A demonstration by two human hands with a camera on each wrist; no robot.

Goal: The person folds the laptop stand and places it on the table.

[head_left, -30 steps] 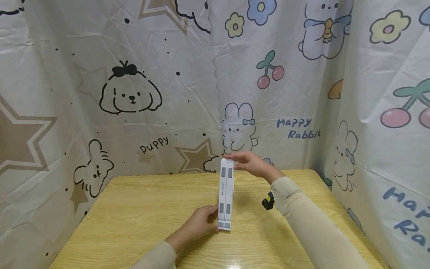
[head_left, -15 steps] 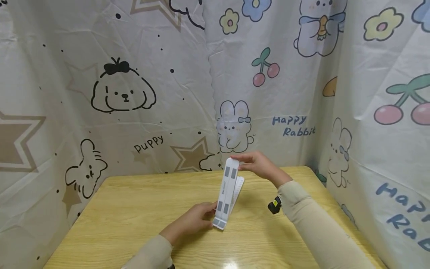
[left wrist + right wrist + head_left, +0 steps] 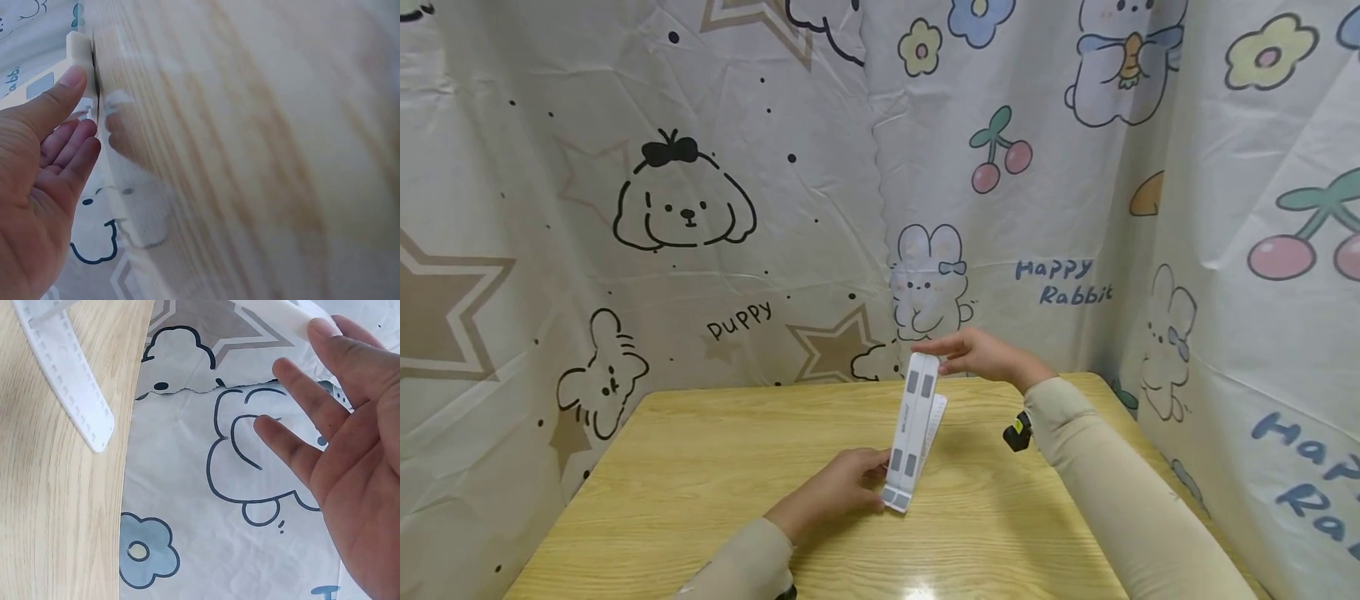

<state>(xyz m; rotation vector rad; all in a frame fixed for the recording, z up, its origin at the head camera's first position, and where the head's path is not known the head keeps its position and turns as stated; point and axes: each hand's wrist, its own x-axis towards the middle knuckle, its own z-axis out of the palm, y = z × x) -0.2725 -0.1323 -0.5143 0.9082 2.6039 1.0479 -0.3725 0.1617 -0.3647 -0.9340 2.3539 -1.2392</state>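
A white folding laptop stand (image 3: 913, 423) with grey pads leans to the right on the table, its foot low near my left hand. Behind it, a slotted bar (image 3: 936, 417) angles away from the front bars; the right wrist view shows this bar (image 3: 78, 394) above the wood. My left hand (image 3: 844, 485) grips the foot, and in the left wrist view the thumb lies on its end (image 3: 80, 53) with the fingers bent beneath. At the top, my right hand (image 3: 983, 357) pinches the stand between thumb and forefinger, its other fingers (image 3: 300, 437) spread loose.
The wood-grain table (image 3: 715, 450) reaches back to a printed curtain (image 3: 820, 208) that also hangs along both sides. A small black device (image 3: 1017, 432) sits at the right wrist.
The stand has gone from nearly upright to leaning right, and its slotted bar has swung out behind. My right hand has shifted right with the top; the left hand stays at the foot.
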